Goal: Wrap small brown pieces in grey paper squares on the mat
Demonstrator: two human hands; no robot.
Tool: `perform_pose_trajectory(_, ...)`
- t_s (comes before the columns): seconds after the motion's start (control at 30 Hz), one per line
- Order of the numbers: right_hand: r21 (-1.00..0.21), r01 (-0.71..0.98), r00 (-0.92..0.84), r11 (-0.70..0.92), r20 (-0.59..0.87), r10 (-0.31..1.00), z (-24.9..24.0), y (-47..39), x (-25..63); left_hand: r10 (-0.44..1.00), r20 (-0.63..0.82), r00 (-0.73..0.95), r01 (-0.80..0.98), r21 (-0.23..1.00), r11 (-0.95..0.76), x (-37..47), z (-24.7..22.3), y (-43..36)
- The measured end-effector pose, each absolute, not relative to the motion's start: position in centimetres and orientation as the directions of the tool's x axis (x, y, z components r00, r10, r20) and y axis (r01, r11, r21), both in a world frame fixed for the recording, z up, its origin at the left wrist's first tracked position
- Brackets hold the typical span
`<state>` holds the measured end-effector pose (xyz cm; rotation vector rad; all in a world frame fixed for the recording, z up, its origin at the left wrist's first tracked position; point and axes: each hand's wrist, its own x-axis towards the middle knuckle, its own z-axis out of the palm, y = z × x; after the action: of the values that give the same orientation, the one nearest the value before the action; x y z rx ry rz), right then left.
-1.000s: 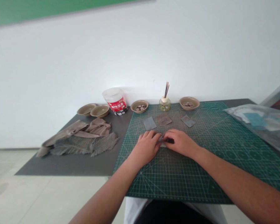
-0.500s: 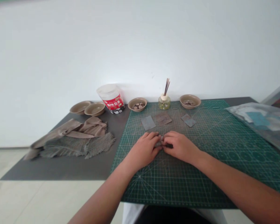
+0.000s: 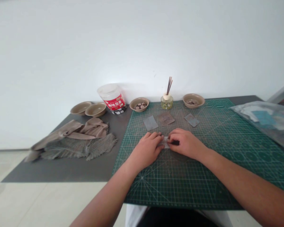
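Observation:
On the green cutting mat (image 3: pixel 194 189) lies a small pale, thin piece (image 3: pixel 166 142), partly hidden by fingers. My left hand (image 3: pixel 148 149) is closed on its left side, fingertips pressed together. My right hand (image 3: pixel 186 143) pinches its right side, thumb and fingers bent. Beyond the hands lie a grey square (image 3: pixel 150 123), a brown square (image 3: pixel 166 119) and a small grey-blue square (image 3: pixel 192 120), all flat on the mat.
Small brown pieces sit in the bowls (image 3: pixel 139 110) (image 3: pixel 193 106) by the wall. A reed diffuser (image 3: pixel 167 102) stands between. Leftward are a tub (image 3: pixel 115 102), two bowls (image 3: pixel 96 115) (image 3: pixel 80 113) and crumpled cloth (image 3: pixel 78 142); a plastic bag (image 3: pixel 272 121) lies right.
My right hand has shifted slightly right, away from my left hand. More of the pale piece shows between them. The view has moved a little.

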<state>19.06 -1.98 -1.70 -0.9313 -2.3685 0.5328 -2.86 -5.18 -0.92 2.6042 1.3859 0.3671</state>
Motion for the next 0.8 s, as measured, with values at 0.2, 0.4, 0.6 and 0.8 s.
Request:
perform_pose_trajectory(0.2, -0.538, 0.478, -0.631, 0.694, 0.340, 0.697, -1.71, -1.77, 19.24, 0.833, 0.121, 0.540, 0.796, 0.248, -0.552, -2.71, -0.60, -5.07)
perform_pose_trajectory(0.4, -0.538, 0.437, -0.670, 0.720, 0.339, 0.660, -1.69, -1.96, 19.25, 0.842, 0.116, 0.528, 0.800, 0.267, -0.538, -2.69, -0.66, -5.06)
perform_pose_trajectory(0.6, -0.541, 0.441, -0.674, 0.716, 0.327, 0.662, -1.70, -2.17, 19.05, 0.847, 0.123, 0.517, 0.800, 0.283, -0.529, -2.66, -0.78, -5.32)
perform_pose_trajectory(0.8, -0.541, 0.471, -0.658, 0.697, 0.311, 0.686, -1.62, -2.44, 19.18, 0.847, 0.125, 0.517, 0.798, 0.289, -0.529, -2.74, -0.78, -5.08)
